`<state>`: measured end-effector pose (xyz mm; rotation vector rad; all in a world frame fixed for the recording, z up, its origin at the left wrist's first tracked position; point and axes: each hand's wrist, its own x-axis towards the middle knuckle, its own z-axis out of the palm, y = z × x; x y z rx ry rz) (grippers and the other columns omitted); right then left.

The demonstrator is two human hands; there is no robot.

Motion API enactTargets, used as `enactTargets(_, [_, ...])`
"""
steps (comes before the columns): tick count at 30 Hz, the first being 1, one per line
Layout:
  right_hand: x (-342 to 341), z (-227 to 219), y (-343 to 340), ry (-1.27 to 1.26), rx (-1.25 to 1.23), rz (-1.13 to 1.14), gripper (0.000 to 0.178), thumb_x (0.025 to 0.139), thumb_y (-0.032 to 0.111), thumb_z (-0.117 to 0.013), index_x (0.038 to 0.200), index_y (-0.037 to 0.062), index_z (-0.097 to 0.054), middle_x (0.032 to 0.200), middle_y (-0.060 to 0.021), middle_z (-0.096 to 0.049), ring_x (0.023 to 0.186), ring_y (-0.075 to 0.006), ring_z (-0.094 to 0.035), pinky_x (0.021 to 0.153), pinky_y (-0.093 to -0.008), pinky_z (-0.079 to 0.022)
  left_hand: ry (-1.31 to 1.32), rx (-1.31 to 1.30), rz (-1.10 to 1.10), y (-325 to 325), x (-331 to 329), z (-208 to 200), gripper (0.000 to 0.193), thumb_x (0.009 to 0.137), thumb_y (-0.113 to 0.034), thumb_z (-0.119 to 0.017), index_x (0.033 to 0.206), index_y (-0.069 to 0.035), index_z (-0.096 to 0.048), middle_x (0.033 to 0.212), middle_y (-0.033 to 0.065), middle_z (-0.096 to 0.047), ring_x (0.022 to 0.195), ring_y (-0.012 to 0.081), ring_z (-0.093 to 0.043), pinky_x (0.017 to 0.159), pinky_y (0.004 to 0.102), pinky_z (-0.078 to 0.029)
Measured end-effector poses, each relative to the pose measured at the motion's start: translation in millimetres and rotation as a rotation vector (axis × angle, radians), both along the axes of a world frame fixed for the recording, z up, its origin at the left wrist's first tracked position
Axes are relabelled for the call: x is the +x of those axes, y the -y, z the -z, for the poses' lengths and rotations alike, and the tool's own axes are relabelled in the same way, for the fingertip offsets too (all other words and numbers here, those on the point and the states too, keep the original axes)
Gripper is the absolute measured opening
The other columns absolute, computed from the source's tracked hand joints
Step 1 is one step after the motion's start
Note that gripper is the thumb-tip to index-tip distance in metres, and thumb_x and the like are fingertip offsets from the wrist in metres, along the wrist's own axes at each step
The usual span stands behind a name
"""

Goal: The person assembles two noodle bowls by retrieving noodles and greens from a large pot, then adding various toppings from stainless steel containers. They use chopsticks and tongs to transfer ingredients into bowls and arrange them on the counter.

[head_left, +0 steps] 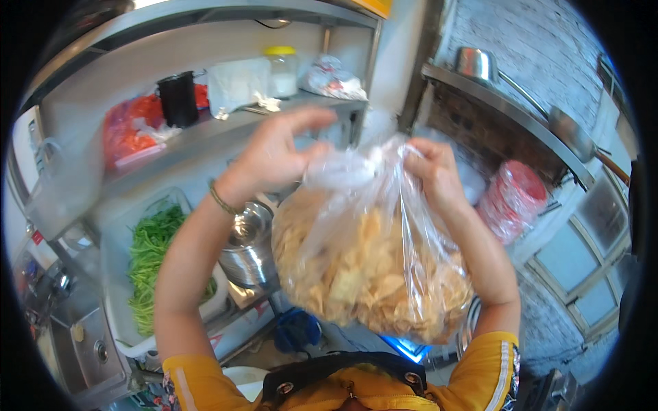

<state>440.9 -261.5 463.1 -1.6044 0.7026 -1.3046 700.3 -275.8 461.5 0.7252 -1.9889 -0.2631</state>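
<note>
A large clear plastic bag [370, 253] full of thin, yellowish chip-like pieces hangs in front of me. My right hand [435, 171] pinches its gathered neck at the upper right. Close by on the left, my left hand [284, 151] has its thumb and forefinger spread apart, just beside the bunched plastic. I see no plastic between those fingers, though the hand is slightly blurred. A cord bracelet [225, 197] circles the left wrist. The chip-like pieces fill the bag's lower part.
To the left stands a white tub [113, 274] of cut green vegetables [154, 260], beside metal bowls [248, 246] and a sink [96, 349]. A steel shelf [308, 104] holds a yellow-lidded jar [281, 72] and a black container [177, 99]. Wrapped pink-red stacked items [514, 198] and pans [476, 65] are right.
</note>
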Motion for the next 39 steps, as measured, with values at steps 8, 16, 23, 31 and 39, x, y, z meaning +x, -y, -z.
enactTargets(8, [-156, 79, -86, 0.043, 0.112, -0.01, 0.01, 0.085, 0.01, -0.063, 0.088, -0.0003, -0.065, 0.078, -0.0002, -0.063, 0.066, -0.0054, -0.054, 0.056, -0.0203, -0.038, -0.084, 0.191, 0.555, -66, -168, 92, 0.047, 0.076, -0.009, -0.07, 0.119, 0.002, -0.057, 0.111, 0.0127, -0.063, 0.101, 0.0191, -0.06, 0.088, 0.0298, -0.047])
enactTargets(16, [-261, 105, -216, 0.128, 0.256, 0.079, 0.013, 0.086, 0.01, -0.065, 0.087, -0.0027, -0.065, 0.081, -0.0014, -0.063, 0.075, -0.0078, -0.055, 0.067, -0.0225, -0.043, -0.065, 0.037, 0.607, -152, -297, 101, 0.027, 0.077, 0.004, -0.054, 0.102, 0.0, -0.063, 0.092, 0.0104, -0.06, 0.083, 0.0218, -0.059, 0.075, 0.03, -0.048])
enactTargets(23, [-317, 125, -321, 0.243, 0.273, 0.178, 0.014, 0.088, 0.011, -0.063, 0.091, -0.0024, -0.064, 0.084, -0.0006, -0.063, 0.077, -0.0073, -0.055, 0.07, -0.0228, -0.044, -0.51, 0.641, 0.909, -212, -394, 111, 0.013, 0.097, -0.01, -0.043, 0.095, -0.002, -0.054, 0.084, 0.0086, -0.062, 0.057, 0.0082, -0.055, 0.049, 0.0188, -0.046])
enactTargets(31, [-296, 175, -428, 0.245, 0.311, 0.494, 0.042, 0.086, 0.023, -0.067, 0.118, -0.0001, -0.054, 0.102, -0.0041, -0.061, 0.09, -0.0095, -0.055, 0.079, -0.0265, -0.044, -0.634, 0.86, 1.386, -268, -467, 50, 0.017, 0.098, -0.013, -0.042, 0.094, -0.002, -0.054, 0.072, 0.0087, -0.059, 0.04, 0.0017, -0.035, 0.036, 0.0162, -0.027])
enactTargets(39, [-260, 178, -493, -0.17, 0.404, 1.174, 0.029, 0.087, 0.012, -0.063, 0.113, 0.002, -0.056, 0.086, -0.0025, -0.061, 0.076, -0.0099, -0.055, 0.067, -0.0281, -0.045, -0.411, 0.729, 1.738, -366, -505, 42, 0.023, 0.098, -0.018, -0.041, 0.099, 0.002, -0.052, 0.075, 0.0117, -0.057, 0.042, 0.0022, -0.036, 0.038, 0.0137, -0.031])
